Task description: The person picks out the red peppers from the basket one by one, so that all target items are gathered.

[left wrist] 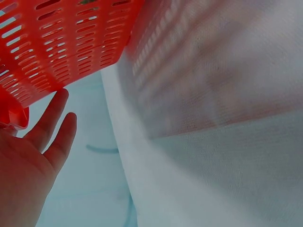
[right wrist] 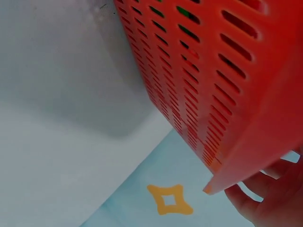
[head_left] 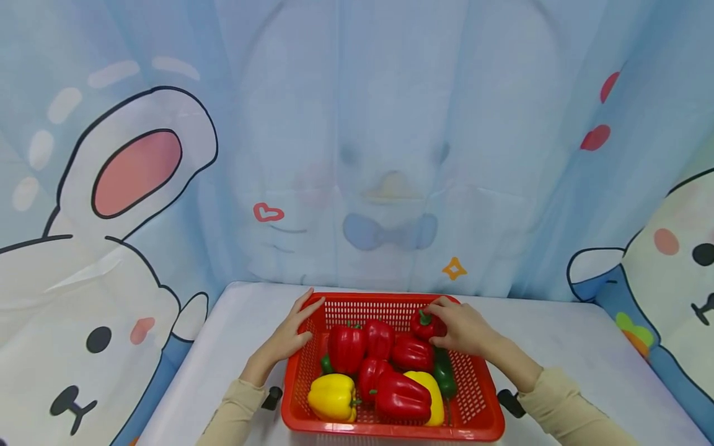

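Gripping a glossy pepper (head_left: 423, 328) inside a slotted plastic basket (head_left: 390, 432).

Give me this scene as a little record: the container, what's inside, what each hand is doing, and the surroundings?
Container: red perforated plastic basket
Surface: white-covered table
Contents: six visible red bell peppers, two yellow bell peppers, a long dark green vegetable, another green item mostly hidden
Left hand: at the basket's left rim, fingers extended
Right hand: holds the back-right red bell pepper, stem up
Backdrop: light blue curtain with cartoon animals
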The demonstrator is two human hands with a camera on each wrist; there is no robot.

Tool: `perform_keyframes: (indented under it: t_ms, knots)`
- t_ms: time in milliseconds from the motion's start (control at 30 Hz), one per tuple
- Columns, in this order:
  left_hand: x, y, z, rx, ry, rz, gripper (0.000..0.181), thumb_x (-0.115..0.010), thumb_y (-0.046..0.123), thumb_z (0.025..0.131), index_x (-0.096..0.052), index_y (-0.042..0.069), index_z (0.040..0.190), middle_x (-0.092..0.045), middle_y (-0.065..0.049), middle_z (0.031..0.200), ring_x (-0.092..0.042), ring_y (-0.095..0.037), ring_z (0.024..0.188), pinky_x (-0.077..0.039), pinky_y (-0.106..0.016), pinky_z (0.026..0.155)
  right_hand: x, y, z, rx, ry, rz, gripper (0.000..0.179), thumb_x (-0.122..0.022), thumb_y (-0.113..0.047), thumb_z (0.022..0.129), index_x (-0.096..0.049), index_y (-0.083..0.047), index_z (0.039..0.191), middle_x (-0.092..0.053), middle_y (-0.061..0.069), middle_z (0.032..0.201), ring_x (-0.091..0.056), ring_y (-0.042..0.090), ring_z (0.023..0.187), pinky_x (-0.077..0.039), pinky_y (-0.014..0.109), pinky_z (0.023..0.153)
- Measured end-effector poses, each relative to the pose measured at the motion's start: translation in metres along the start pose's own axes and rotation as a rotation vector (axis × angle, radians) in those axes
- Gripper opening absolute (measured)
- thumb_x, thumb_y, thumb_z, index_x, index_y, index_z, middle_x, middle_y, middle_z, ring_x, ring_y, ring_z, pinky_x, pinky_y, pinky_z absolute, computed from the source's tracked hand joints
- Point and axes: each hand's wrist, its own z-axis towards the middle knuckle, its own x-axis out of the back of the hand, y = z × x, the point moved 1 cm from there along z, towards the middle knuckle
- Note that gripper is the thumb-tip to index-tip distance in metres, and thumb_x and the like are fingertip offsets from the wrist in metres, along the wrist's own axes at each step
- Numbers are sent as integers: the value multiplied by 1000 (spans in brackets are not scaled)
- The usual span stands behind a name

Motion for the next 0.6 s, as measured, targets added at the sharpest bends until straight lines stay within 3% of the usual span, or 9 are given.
perform_keyframes:
  t_ms: [267,600]
  knots:
    - [-2,2,0,1,2,-31,71,-47,-8,82,-38,4,152,-8,-20,163,-17,-41,146,-34,-61,106,1,3,-3,-29,33,33,33,-86,-25,73,-69,-12,98,-63,7,107,-56,13,73,-50,33,64]
    - [-3,-6,-2,-14,18,-49,69,-48,-9,82,-39,0,150,-6,-21,163,-15,-43,145,-35,-61,104,17,3,-5,-30,188,105,36,-86,-24,74,-68,-11,102,-62,8,110,-58,9,66,-49,24,57]
